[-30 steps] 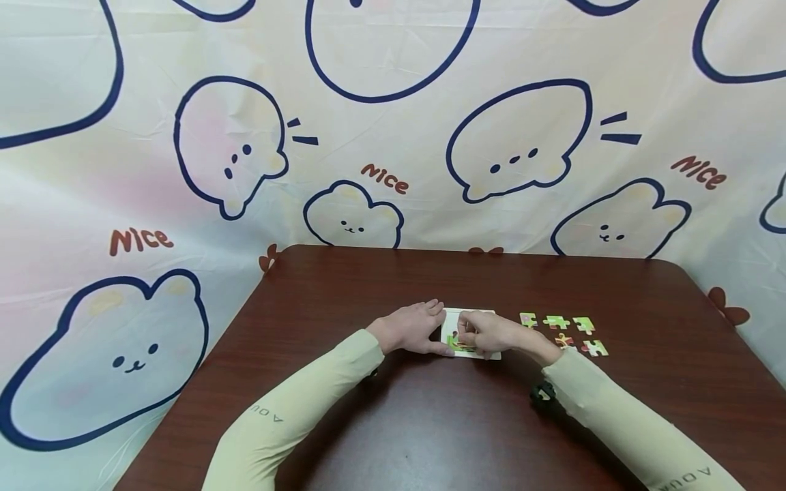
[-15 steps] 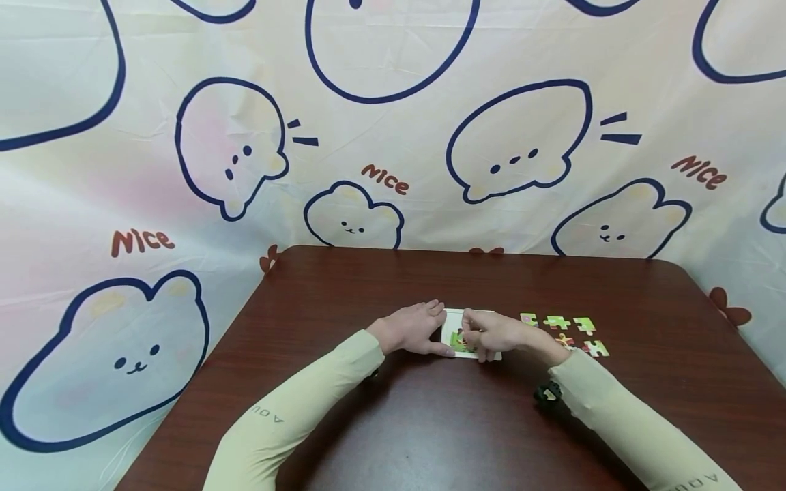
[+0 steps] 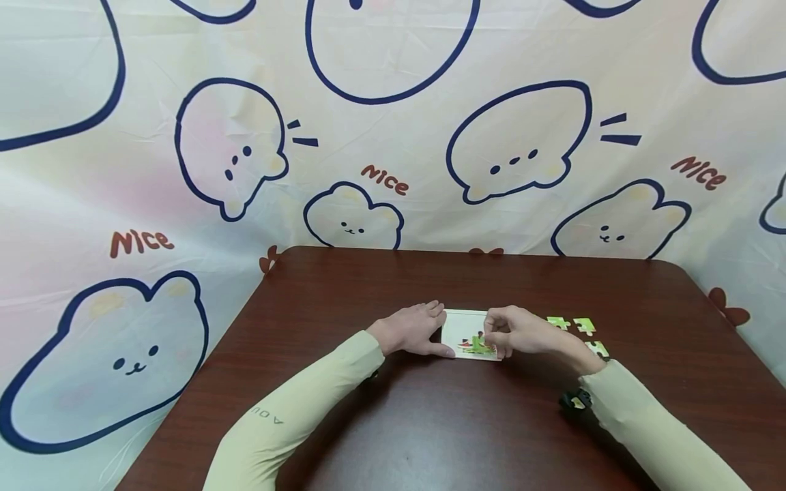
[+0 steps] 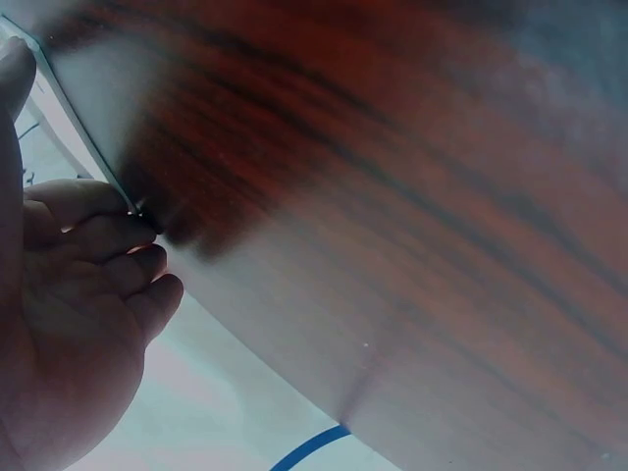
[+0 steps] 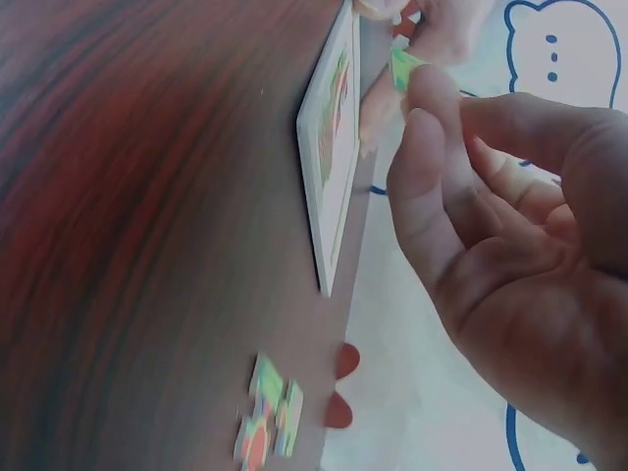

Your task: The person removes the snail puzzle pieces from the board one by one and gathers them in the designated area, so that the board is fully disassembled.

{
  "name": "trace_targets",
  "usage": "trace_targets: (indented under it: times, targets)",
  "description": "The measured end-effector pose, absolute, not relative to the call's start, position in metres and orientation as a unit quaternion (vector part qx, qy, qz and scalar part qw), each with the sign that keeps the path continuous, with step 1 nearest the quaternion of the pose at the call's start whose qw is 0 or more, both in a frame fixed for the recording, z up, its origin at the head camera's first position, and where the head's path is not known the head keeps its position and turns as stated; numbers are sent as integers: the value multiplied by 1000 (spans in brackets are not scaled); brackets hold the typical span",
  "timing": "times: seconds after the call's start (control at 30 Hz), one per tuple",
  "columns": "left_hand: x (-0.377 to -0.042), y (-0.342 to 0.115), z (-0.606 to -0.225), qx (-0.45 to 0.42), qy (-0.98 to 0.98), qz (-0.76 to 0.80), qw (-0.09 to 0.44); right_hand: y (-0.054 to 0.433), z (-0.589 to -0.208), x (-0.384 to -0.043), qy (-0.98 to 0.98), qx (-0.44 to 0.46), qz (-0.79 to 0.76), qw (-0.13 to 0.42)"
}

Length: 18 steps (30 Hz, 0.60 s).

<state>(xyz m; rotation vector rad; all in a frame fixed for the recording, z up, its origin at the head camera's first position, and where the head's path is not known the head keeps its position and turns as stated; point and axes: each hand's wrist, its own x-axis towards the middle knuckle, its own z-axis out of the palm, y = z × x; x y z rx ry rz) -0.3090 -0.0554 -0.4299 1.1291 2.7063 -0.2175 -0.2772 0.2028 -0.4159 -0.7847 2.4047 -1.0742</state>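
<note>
In the head view, a white puzzle board with a small coloured picture in its lower part lies on the brown table. My left hand rests at the board's left edge, fingers toward the far corner and thumb at the near one. The left wrist view has this hand beside the board's rim. Over the board's right side is my right hand. In the right wrist view, the thumb and fingers of that hand pinch a green jigsaw piece, mostly hidden by the fingertips.
To the right of the board, loose jigsaw pieces lie on the table; the right hand and forearm cover part of that area. A cloth with bear drawings hangs behind the table.
My right hand has shifted right across the board, uncovering more of its white surface and picture, and now hides some loose pieces. The left hand stays in place.
</note>
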Motion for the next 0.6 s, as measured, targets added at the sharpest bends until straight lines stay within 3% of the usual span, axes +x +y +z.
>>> trace_targets:
  times: [0.6]
  targets:
    - [-309, -56, -432, 370, 919, -73, 114, 248, -415, -268, 877, -258, -364, 179]
